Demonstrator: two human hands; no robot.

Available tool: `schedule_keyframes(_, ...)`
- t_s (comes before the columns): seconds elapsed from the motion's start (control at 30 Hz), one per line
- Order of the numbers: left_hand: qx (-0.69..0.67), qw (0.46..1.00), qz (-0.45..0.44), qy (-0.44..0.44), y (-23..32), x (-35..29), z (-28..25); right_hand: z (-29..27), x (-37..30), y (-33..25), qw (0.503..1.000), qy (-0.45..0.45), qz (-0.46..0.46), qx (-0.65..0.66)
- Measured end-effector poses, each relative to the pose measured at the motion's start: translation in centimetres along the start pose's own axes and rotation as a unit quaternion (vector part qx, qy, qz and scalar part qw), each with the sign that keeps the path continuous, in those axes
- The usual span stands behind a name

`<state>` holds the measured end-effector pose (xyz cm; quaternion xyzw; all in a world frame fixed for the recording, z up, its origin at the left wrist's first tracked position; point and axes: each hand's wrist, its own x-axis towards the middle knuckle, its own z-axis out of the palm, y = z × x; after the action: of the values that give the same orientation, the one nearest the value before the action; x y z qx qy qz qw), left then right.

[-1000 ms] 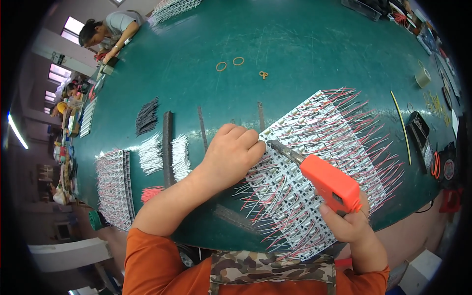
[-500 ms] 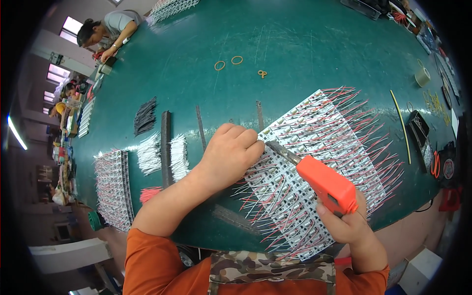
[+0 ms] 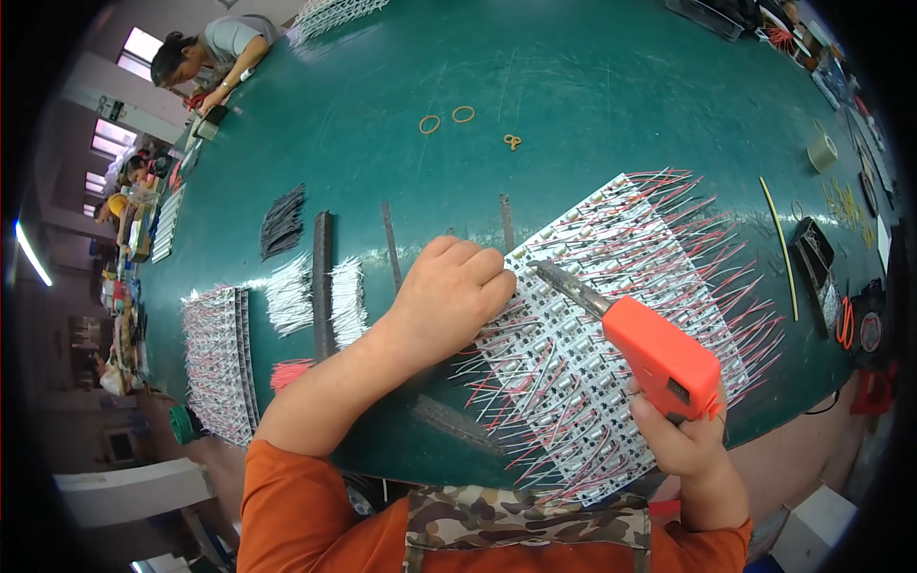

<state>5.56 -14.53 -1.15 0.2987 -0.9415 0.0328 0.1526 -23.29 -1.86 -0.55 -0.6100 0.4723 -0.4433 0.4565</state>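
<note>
The right hand (image 3: 683, 444) grips an orange-red plastic gun-shaped tool (image 3: 661, 355), its long axis slanting away leftward over the white, wire-fringed circuit-board sheet (image 3: 630, 239) at the green table's (image 3: 592, 86) near edge, dark tip (image 3: 565, 285) just beside the curled left hand (image 3: 457, 291), whose hold is hidden

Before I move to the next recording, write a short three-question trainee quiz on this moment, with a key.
1. Which hand grips the orange-red tool?

2. True or false: the long dark bar lies between the two bundles of white strands.

3. What fringes the right side of the panel of small circuit boards?
A) Yellow loops
B) Red and white wires
C) Black strips

Key:
1. The right hand.
2. True; one bundle lies on each side of it.
3. B.
</note>
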Motion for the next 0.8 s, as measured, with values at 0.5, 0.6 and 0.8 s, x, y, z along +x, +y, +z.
schedule_keyframes(0.5,-0.044,0.998,-0.044,-0.025,0.2,0.0,-1.3,0.1,-0.5,0.5,0.999,0.037,-0.039,0.007)
schedule_keyframes(0.6,-0.043,0.999,-0.017,-0.012,0.4,-0.1,-1.0,0.0,-0.8,0.6,0.999,0.032,-0.02,0.019)
schedule_keyframes(0.8,-0.015,1.0,0.018,-0.012,1.1,0.1,-0.7,-0.8,-1.8,1.2,0.999,0.011,-0.043,-0.008)
